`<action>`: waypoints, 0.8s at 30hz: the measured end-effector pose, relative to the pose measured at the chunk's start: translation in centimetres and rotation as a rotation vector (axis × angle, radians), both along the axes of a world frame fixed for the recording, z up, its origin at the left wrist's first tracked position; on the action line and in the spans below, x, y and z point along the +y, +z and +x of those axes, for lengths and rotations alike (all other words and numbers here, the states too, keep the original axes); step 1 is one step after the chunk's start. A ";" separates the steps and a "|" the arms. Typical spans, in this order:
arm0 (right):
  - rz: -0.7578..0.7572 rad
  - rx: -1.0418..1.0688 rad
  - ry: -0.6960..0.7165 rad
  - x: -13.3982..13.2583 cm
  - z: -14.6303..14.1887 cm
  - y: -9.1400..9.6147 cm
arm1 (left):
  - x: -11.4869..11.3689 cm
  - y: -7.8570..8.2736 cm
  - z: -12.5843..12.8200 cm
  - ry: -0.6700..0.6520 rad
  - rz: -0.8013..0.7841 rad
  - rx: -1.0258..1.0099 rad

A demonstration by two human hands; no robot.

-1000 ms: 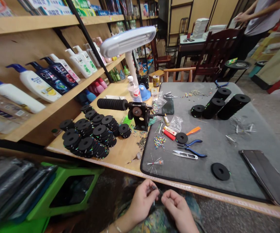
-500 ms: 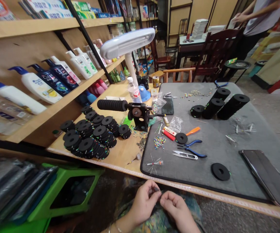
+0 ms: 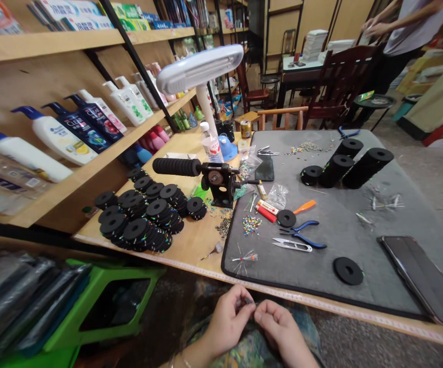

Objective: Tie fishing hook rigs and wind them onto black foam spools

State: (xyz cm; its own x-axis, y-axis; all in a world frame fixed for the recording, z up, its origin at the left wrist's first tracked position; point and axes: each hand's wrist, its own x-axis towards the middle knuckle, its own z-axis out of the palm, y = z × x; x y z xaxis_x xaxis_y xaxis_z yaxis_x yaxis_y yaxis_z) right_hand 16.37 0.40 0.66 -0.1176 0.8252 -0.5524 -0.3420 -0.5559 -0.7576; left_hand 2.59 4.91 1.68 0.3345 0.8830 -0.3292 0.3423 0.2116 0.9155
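Observation:
My left hand [image 3: 234, 316] is closed in a pinch over my lap, just below the table's front edge. Between its thumb and fingers shows a tiny dark item, too small to name. Close beside it, my right hand [image 3: 277, 323] also pinches, its fingertips almost meeting the left ones; what they hold is hidden. On the grey mat [image 3: 336, 220] beyond lie thread snips [image 3: 292, 244], blue-handled pliers [image 3: 304, 232], a black foam ring [image 3: 348, 270], a heap of coloured beads [image 3: 251, 224] and a small bundle of thin stems [image 3: 244, 259].
Stacks of black foam discs [image 3: 140, 230] stand at the left beside a black hand-cranked device [image 3: 219, 179]. Behind it are a desk lamp [image 3: 202, 66] and a bottle [image 3: 211, 143]. A phone [image 3: 423, 276] lies right. Another person [image 3: 413, 30] stands at a far table.
My hands keep nearly the same pinched pose over my lap. The things on the table stay in place, and the view has shifted very slightly.

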 end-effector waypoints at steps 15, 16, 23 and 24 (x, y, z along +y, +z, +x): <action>0.069 -0.065 -0.082 0.2 0.4 0.4 | -0.1 0.8 0.1 -0.053 -0.011 -0.005; 0.068 -0.074 -0.084 0.3 0.4 0.3 | -0.1 0.8 0.1 -0.058 -0.009 -0.002; 0.028 -0.094 -0.160 0.1 0.5 -0.8 | 0.0 0.6 0.2 -0.072 -0.041 -0.022; 0.026 -0.076 -0.180 0.1 0.6 -0.8 | 0.0 0.4 0.2 -0.069 -0.052 -0.034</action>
State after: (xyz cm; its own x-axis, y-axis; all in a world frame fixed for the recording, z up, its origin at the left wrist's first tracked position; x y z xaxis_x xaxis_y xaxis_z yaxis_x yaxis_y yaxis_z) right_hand 16.95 0.46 -0.16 0.0743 0.8433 -0.5323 -0.3750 -0.4709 -0.7985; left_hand 2.75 4.91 2.13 0.4061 0.8393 -0.3615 0.3265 0.2362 0.9152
